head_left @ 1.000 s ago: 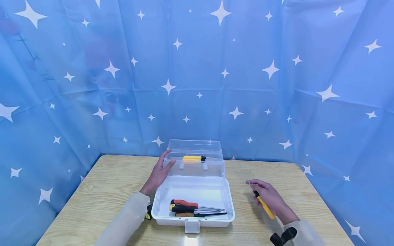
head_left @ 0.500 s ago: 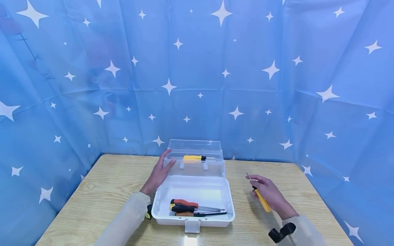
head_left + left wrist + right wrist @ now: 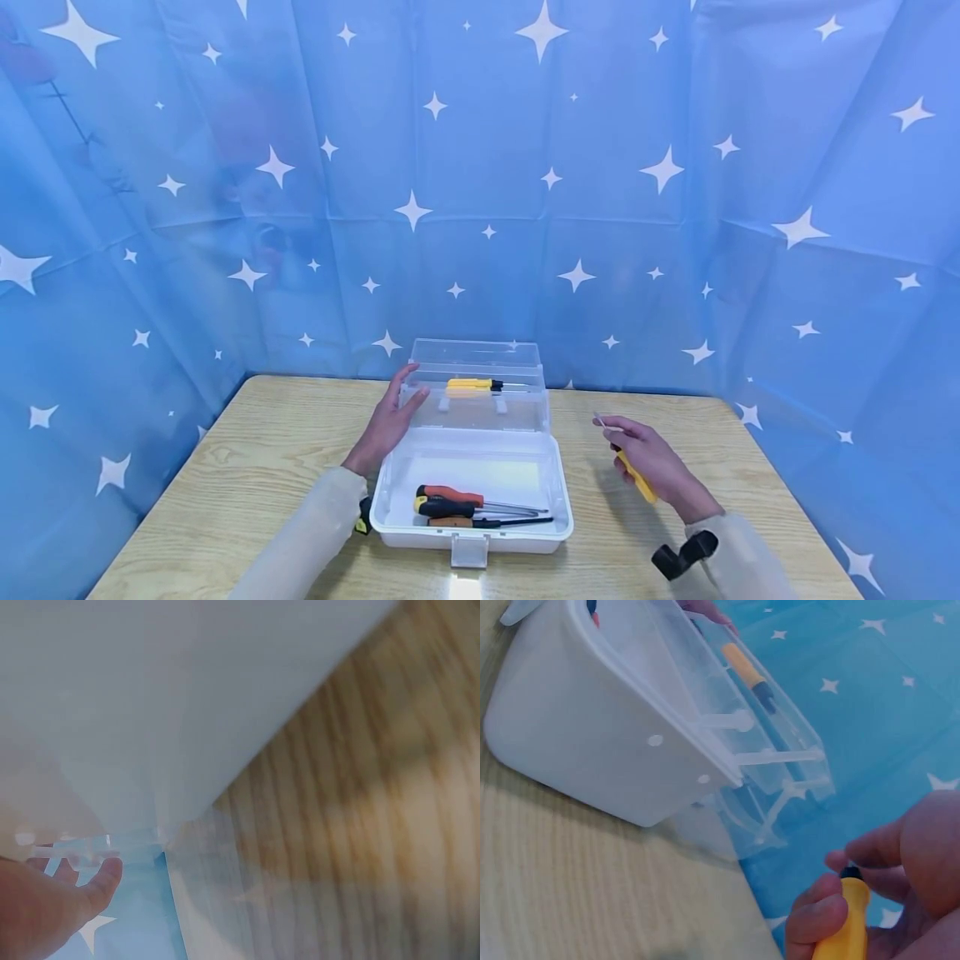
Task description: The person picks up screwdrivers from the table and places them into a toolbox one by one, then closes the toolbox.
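Note:
A white toolbox (image 3: 564,508) stands unlatched on the table, its clear tray (image 3: 525,412) raised at the back. My left hand (image 3: 384,429) holds the tray's left edge between thumb and fingers. Yellow-handled screwdrivers (image 3: 471,384) lie in that tray. To the right of the box, above the table, my right hand (image 3: 654,460) grips another yellow screwdriver (image 3: 844,930), its shaft pointing up and away between the fingertips. Inside the box's bottom lie a red-handled screwdriver (image 3: 453,495), a black-and-yellow one (image 3: 444,507) and a brown-handled tool with a black shaft (image 3: 450,522).
A wooden table (image 3: 262,458) carries the box. Partly hidden behind the box's left side and my left forearm is a black-and-yellow object (image 3: 363,518). The box's clear latch (image 3: 468,552) hangs at its front. A blue star-patterned curtain (image 3: 480,167) surrounds the table.
My right hand has moved slightly away from me and a little to the left with the yellow screwdriver, whose handle now shows less. The left hand stays on the tray.

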{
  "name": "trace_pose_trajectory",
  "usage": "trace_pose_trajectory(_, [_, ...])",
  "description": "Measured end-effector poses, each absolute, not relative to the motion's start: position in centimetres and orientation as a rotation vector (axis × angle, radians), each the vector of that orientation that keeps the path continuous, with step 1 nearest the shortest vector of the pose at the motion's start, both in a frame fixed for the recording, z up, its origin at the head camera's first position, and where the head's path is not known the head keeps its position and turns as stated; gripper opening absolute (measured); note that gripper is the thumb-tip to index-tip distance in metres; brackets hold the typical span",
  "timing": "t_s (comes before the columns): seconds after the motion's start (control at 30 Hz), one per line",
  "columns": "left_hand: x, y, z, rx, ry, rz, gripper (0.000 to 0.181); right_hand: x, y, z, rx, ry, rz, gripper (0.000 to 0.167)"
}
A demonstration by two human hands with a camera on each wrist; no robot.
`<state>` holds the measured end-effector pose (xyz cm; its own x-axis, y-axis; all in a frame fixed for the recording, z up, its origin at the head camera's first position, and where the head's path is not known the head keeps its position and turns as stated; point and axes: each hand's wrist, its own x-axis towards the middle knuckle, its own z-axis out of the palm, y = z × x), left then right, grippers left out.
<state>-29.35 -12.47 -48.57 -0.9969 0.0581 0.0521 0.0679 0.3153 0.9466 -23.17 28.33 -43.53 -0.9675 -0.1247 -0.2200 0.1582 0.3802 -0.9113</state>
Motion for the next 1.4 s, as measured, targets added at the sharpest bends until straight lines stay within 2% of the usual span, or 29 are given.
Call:
trace_pose_trajectory(0.5, [-29.3, -12.5, -48.7, -0.126, -2.526, -1.844, 0.071, -24.3, 28.5, -40.5, -0.098, 2.364, -1.591, 0.052])
trace_pose_trajectory(0.77, [-29.6, -12.5, -48.8, -0.138, -2.518, -1.846, 0.061, -24.6, 28.2, -40.3, -0.178, 2.375, -1.581, 0.053])
trace_pose_trajectory(0.97, [-29.6, -12.6, -48.7, -0.149, -2.503, -1.847, 0.055, -25.0, 28.1, -40.0, -0.192, 2.462, -1.553, 0.046])
trace_pose_trajectory(1.4, [-29.5, -12.5, -48.6, -0.136, -2.526, -1.823, 0.057, -25.6, 27.0, -38.6, -0.209, 2.516, -1.518, 0.027])
